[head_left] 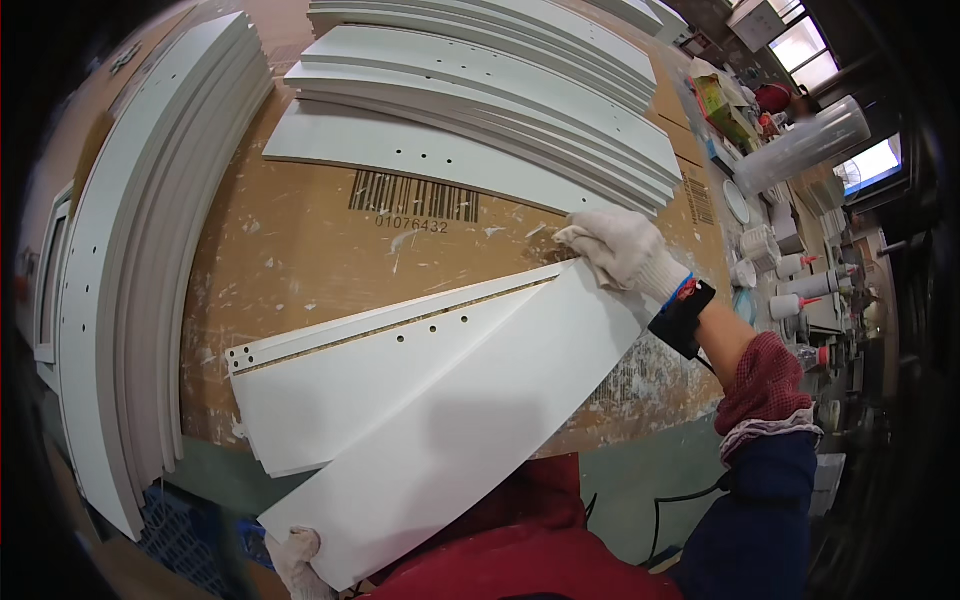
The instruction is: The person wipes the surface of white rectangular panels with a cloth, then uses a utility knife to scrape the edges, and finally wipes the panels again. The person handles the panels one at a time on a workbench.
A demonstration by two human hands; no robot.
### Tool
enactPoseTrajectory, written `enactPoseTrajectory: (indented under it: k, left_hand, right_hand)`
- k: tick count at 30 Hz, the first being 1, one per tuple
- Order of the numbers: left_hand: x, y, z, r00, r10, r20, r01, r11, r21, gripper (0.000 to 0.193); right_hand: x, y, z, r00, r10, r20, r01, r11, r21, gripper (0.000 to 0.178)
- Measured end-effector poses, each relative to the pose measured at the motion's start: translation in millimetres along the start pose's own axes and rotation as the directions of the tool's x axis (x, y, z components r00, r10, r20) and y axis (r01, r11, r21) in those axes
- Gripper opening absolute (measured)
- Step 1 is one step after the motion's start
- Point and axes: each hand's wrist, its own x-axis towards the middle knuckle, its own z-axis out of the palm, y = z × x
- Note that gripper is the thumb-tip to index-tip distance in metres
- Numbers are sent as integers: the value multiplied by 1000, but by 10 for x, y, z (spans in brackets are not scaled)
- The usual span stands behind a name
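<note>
A long plain white board (480,400) lies slantwise in front of me, its near end toward my body. My left hand (298,562), in a white glove, grips the near left corner with the thumb on top. At the far end, my right hand (625,250), also gloved and with a black band at the wrist, is closed on what looks like an off-white rag (592,262), pressed against the board's end edge. Partly beneath this board lies another white board (340,375) with a groove along its far edge and several small dark holes.
Brown cardboard (300,240) with paint flecks covers the table. White drilled boards are stacked at the back (480,95) and upright-edged on the left (150,250). Glue bottles with red tips (790,305) and a clear plastic roll (805,145) sit to the right. A blue crate (185,535) stands below left.
</note>
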Motion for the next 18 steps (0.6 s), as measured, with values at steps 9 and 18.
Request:
enactPoseTrajectory:
  k: [9,18]
  left_hand:
    - [35,-77,-133,998,37,-44,-39,997,-69,31]
    - [260,5,482,979,160,130,-148,984,-97,8]
  right_hand:
    - [-136,56,-62,992,121,22,-114,973,-200,19]
    - [-42,-1267,67,941,-334,-51,338,933,125,31]
